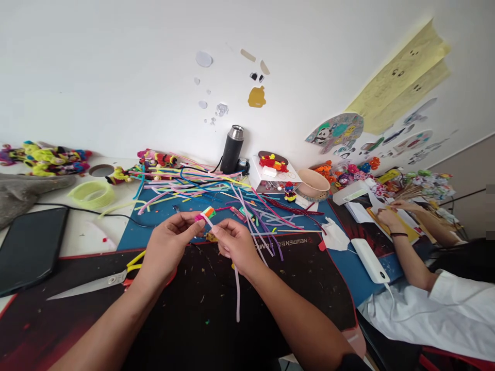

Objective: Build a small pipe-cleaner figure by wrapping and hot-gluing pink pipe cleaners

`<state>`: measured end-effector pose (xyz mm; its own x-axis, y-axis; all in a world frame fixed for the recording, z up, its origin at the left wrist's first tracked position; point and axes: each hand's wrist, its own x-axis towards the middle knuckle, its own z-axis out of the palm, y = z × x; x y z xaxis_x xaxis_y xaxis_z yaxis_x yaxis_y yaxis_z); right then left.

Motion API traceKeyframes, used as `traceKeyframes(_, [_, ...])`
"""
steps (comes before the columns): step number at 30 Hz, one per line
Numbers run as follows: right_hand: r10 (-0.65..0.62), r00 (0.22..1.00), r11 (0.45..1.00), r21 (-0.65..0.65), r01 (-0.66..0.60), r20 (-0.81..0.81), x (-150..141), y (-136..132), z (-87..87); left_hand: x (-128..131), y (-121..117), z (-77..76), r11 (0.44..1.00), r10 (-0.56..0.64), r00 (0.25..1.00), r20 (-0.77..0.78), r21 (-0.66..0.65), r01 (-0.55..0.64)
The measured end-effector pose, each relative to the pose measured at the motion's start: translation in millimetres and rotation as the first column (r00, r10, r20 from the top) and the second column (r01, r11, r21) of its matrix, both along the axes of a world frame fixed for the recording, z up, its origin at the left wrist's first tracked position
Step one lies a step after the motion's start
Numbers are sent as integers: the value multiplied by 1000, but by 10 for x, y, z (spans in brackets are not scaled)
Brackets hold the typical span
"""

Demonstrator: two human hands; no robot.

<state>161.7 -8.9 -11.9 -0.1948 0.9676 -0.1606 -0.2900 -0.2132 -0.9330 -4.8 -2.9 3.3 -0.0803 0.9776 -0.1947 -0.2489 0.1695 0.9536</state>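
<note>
Between the fingertips of my left hand (164, 245) is a small bundle of pipe cleaner (209, 212) in orange, green, white and pink. My right hand (237, 245) pinches a pale lilac pipe cleaner (237, 299); one end runs up against the small bundle, and the other hangs below my palm. Both hands are closed and close together above the dark desk mat (193, 319). Partly under my left forearm lie large scissors (100, 282) with yellow and red handles. Loose pipe cleaners (185, 188) in many colours spread out beyond my hands.
A black tablet (31, 247) lies at left, near a roll of yellow-green pipe cleaner (92, 195). At the back stand a black thermos (232, 149), a white box (257, 178) and a beige bowl (314, 185). A white power bank (370, 260) lies beside a co-worker's arm (412, 257) at right.
</note>
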Motion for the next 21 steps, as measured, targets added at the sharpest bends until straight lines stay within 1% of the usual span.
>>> traceKeyframes(4, [3, 1000, 1000, -12, -3, 2, 13, -19, -3, 4, -10, -9, 1000, 2, 1000, -15, 9, -2])
traceKeyframes(7, [-4, 1000, 1000, -17, 4, 8, 12, -37, -21, 19, -18, -6, 1000, -5, 1000, 12, 0, 5])
traceKeyframes(17, [-2, 1000, 1000, 7, 2, 20, 44, 7, 21, 91, -25, 46, 995, 21, 971, 240, -96, 3])
traceKeyframes(21, [-6, 1000, 1000, -15, 6, 5, 35, -7, 2, 103, -32, 35, 994, 4, 961, 276, -109, 28])
